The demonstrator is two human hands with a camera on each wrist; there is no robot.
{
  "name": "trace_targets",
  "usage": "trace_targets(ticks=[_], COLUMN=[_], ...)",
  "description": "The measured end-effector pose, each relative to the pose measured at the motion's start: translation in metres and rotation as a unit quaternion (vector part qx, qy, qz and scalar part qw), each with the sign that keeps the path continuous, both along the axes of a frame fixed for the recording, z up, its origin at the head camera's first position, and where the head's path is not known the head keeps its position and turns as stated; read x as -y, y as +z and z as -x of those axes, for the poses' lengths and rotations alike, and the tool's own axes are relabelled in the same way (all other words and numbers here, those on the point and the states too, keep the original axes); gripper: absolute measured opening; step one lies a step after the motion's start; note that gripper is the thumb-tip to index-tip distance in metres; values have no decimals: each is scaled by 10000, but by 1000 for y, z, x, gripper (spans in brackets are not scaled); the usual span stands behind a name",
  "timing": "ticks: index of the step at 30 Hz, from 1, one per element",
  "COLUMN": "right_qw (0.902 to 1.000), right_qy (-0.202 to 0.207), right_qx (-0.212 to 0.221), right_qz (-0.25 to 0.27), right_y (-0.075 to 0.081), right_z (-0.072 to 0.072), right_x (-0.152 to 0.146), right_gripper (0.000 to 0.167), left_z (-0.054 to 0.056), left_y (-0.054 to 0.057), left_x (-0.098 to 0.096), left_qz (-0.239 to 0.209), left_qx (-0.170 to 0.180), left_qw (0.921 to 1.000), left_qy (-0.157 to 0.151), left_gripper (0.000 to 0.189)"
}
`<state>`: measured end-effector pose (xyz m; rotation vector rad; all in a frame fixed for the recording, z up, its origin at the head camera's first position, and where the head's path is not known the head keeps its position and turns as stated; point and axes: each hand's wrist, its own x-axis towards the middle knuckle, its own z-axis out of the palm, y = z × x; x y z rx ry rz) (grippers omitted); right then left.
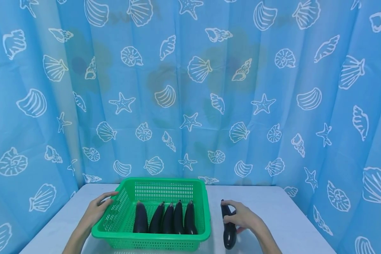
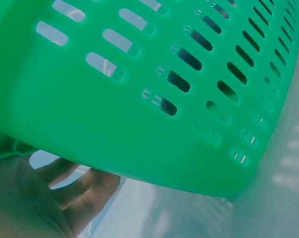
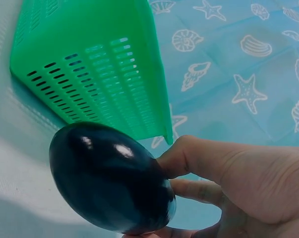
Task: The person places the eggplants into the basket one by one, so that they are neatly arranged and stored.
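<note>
A dark purple eggplant (image 1: pixel 229 235) lies to the right of the green basket, and my right hand (image 1: pixel 243 216) grips it with thumb and fingers. Close up in the right wrist view, the glossy rounded end of the eggplant (image 3: pixel 109 178) faces the camera. My left hand (image 1: pixel 96 210) is at the left rim of the green plastic basket (image 1: pixel 150 237). From the left wrist view, fingers of the left hand (image 2: pixel 60 198) are under the rim, against the outer wall; the thumb is hidden there. Several eggplants (image 1: pixel 168 219) lie side by side inside the basket, stems pointing away.
The basket stands on a white table (image 1: pixel 247 197), left of its middle. Behind and at both sides hangs a blue curtain (image 1: pixel 190 98) with white shells and starfish. White tabletop shows right of the right hand.
</note>
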<state>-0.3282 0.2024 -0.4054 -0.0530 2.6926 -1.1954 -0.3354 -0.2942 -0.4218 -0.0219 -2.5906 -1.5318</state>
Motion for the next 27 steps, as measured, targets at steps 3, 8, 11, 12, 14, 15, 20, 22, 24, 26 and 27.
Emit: trace_targets(ticks=[3, 8, 11, 12, 14, 15, 20, 22, 24, 26, 27], right_qw=[10000, 9998, 9997, 9996, 9996, 9996, 9993, 9991, 9989, 9985, 9984], right_qy=[19, 67, 74, 87, 95, 101, 150, 186, 226, 281, 305], right_qx=[-73, -192, -238, -245, -246, -250, -321, -371, -412, -450, -459], right_qz=[-8, 75, 76, 72, 66, 66, 98, 101, 93, 122, 136], right_y=[4, 10, 13, 13, 15, 16, 19, 20, 22, 23, 24], right_z=[-3, -7, -9, -9, -10, -10, -12, -12, -13, -14, -15], right_x=[1, 2, 3, 3, 3, 4, 6, 7, 8, 9, 10], right_gripper=[63, 65, 65, 65, 65, 65, 64, 64, 65, 65, 66], left_z=[2, 3, 2, 1, 1, 1, 1, 1, 2, 2, 2], left_y=[-1, -2, -1, -1, -1, 0, 0, 0, 0, -1, -1], left_x=[0, 0, 0, 0, -1, -1, -1, 0, 0, 0, 0], left_qz=[38, 55, 28, 16, 34, 56, 48, -18, -34, -75, -90], left_qx=[-17, -52, -45, -34, -26, -32, -24, -15, -27, -29, -37], left_qw=[10000, 9999, 9999, 9999, 10000, 9999, 10000, 10000, 10000, 10000, 9999], left_qy=[66, 140, 105, 100, 88, 79, 53, 37, 38, 45, 65], left_gripper=[46, 44, 45, 45, 46, 46, 46, 47, 47, 47, 48])
